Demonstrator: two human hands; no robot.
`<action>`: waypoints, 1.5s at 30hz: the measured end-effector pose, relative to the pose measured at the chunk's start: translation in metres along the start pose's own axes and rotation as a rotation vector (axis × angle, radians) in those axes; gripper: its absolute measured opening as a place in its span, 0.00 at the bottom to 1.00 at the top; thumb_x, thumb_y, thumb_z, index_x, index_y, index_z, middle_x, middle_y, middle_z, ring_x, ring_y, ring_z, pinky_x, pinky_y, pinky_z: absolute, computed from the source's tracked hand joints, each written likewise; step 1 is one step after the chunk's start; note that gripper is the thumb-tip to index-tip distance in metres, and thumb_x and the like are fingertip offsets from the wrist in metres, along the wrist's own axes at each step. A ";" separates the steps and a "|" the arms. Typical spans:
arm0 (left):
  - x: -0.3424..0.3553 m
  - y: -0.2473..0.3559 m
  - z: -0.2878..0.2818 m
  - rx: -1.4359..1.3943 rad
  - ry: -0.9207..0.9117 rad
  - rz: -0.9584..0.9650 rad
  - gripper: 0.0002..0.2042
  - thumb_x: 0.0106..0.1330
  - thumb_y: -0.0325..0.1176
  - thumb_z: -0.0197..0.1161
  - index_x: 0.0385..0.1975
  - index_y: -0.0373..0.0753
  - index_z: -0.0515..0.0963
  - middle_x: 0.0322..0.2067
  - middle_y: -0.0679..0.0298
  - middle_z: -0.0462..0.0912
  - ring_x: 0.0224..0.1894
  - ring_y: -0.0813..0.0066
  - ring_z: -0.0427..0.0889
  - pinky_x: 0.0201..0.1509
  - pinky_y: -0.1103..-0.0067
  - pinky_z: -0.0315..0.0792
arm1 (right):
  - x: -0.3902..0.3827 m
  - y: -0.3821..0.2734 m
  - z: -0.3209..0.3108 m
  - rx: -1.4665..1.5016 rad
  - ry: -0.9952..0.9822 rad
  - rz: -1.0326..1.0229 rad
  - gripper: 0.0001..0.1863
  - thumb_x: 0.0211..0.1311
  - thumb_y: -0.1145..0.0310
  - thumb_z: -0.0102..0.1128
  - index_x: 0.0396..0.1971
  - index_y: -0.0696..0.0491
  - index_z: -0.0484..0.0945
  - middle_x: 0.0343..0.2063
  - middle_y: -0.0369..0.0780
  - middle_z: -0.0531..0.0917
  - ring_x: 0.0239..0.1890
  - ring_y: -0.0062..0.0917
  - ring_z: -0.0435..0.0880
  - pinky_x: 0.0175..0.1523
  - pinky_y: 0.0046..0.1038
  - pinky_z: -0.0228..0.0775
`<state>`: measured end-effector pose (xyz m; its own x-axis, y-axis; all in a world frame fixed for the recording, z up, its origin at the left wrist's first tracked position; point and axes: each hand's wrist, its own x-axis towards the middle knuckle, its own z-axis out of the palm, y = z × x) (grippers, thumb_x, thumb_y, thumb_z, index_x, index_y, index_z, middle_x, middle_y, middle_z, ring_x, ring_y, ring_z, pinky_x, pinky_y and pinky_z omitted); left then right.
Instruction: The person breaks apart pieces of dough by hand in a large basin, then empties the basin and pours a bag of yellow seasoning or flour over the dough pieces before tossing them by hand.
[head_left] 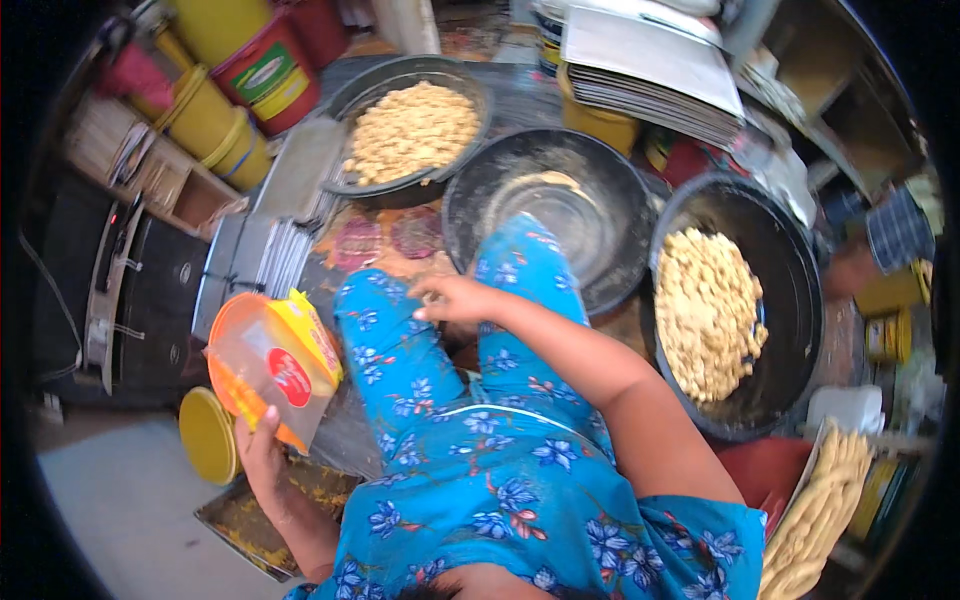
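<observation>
My left hand (262,447) grips the edge of a clear plastic bag (287,385) printed with a red round mark. The bag lies against an orange tub (236,316), and a yellow packet (310,335) sits beside it. Over my knees hangs my right hand (452,300), fingers loosely bent and apart, with nothing visible in them. Just ahead of my knees is a black basin (625,215) dusted with pale residue inside. Small pale dough pieces (415,130) fill a grey basin at the far left; more dough pieces (705,315) are heaped in a black basin at right.
Stacked trays (650,75) stand at the back right. Yellow and red buckets (265,75) crowd the far left. Beside my left forearm lie a yellow lid (208,435) and a soiled metal tray (240,520). Long dough twists (820,510) rest on a tray at lower right.
</observation>
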<state>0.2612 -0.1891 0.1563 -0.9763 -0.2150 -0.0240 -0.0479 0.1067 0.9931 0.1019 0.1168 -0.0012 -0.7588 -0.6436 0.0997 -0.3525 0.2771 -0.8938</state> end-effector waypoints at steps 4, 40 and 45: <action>0.010 0.029 0.067 -0.239 -0.109 0.206 0.24 0.60 0.34 0.53 0.53 0.26 0.61 0.46 0.54 0.72 0.48 0.65 0.73 0.51 0.73 0.68 | -0.031 -0.056 -0.022 0.678 -0.062 0.315 0.33 0.58 0.48 0.53 0.59 0.50 0.60 0.54 0.41 0.69 0.56 0.32 0.67 0.55 0.34 0.63; 0.041 -0.101 0.431 -0.213 -1.350 -0.536 0.19 0.66 0.42 0.51 0.52 0.37 0.65 0.55 0.58 0.64 0.56 0.61 0.65 0.53 0.69 0.65 | -0.467 0.019 -0.256 -0.777 1.828 0.820 0.13 0.57 0.66 0.55 0.40 0.56 0.72 0.35 0.48 0.78 0.40 0.41 0.77 0.45 0.34 0.66; 0.042 -0.106 0.433 -0.233 -1.351 -0.580 0.19 0.66 0.41 0.51 0.51 0.37 0.66 0.55 0.57 0.63 0.56 0.61 0.65 0.53 0.68 0.65 | -0.497 0.014 -0.244 -0.755 1.835 0.875 0.13 0.56 0.67 0.55 0.39 0.57 0.72 0.36 0.48 0.77 0.40 0.42 0.75 0.45 0.34 0.65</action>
<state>0.1340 0.2105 0.0001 -0.2923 0.8826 -0.3683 -0.5820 0.1414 0.8008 0.3401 0.6146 0.0438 -0.1756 0.8607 0.4778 0.5410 0.4899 -0.6837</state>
